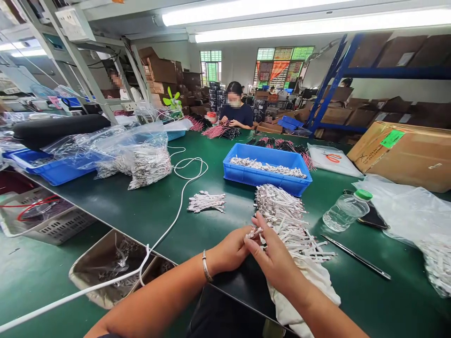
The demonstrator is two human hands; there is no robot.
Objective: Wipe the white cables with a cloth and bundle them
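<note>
The left hand [228, 249] and right hand [272, 257] were close together above the table edge, their fingers curled inward and pressed toward each other, pinching a small bunch of white leads [254, 232]. Exactly which fingertips held it could not be told. A metal bangle [206, 265] circled the left wrist. Just beyond the hands, a heap of white flat-ended leads [282, 220] rose from a white cloth [303, 298], with its nearest ends touching the right hand.

A slim steel tweezer [355, 256] lay to the right of the heap, and a water bottle [347, 211] with a green cap lay farther up on the right. Ahead stood a blue plastic crate [263, 180] holding a row of similar leads. A smaller loose bundle [206, 202] lay on the green mat [148, 220] left of center, crossed nearby by a looping white cable [186, 180]. At the upper center, a co-worker [235, 110] handled red-and-black wires [220, 132] across the table.
</note>
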